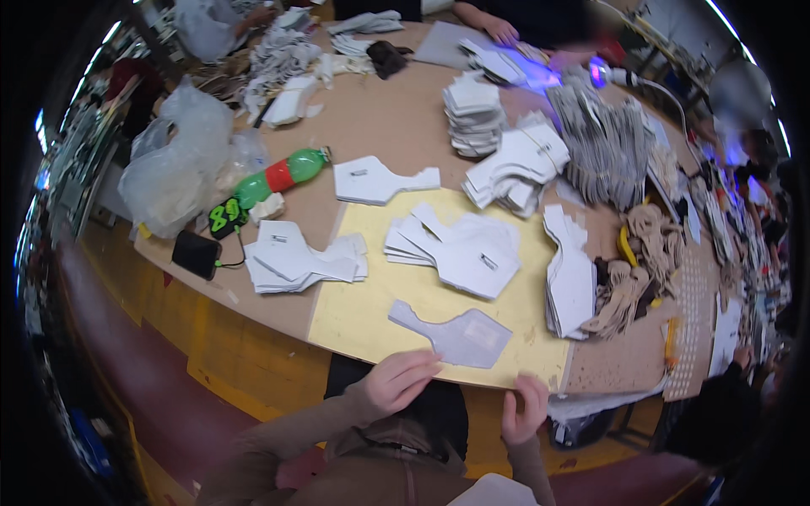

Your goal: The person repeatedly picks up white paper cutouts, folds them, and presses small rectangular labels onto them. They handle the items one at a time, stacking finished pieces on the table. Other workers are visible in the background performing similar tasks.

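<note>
At eleven o'clock from the left hand [403, 379], white pieces [291, 255] are stacked. The left hand's fingers are held close together; whether anything is pinched cannot be told. At two o'clock from it, a flat grey piece [466, 339] is laid on a yellow sheet [359, 297], shaped with a thin neck, a wide, pointy body and a paler patch. The right hand's [525, 411] thumb and fingers are spread apart.

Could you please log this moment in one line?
left hand: at grey piece | right hand: open, near table edge | grey piece: on yellow sheet
</note>
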A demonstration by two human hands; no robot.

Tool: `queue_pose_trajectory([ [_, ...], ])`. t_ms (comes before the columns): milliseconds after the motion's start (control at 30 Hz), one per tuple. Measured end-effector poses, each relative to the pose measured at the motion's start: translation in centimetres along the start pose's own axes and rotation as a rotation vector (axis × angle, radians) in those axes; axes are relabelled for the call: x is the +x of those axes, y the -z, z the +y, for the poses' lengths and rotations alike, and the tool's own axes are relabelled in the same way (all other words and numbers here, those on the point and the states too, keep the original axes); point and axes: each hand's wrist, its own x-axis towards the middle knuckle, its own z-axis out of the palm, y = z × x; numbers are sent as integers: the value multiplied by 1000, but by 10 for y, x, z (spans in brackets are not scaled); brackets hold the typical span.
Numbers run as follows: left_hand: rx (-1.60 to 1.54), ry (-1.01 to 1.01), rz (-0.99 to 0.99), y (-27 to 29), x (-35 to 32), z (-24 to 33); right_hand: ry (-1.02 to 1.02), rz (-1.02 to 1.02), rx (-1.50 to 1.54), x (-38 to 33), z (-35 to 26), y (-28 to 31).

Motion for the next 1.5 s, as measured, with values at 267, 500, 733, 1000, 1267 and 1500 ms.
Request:
queue_pose_trajectory([
  [267,378,1066,-656,52,-280,-23,-518,-703,-135,-135,46,-17],
  [500,172,1313,-396,15,-349,-23,-446,-667,-115,-141,37,-35],
  [733,127,1299,-306,7,-336,-23,-450,-641,-110,-140,28,-39],
  [1000,111,1292,-258,1,-348,-1,-472,-649,-109,-153,21,-35],
  [1267,175,1092,-235,6,-367,37,-408,-623,-100,-187,4,-17],
  [1500,387,533,-205,24,-298,35,-302,-569,-97,-215,-17,5],
])
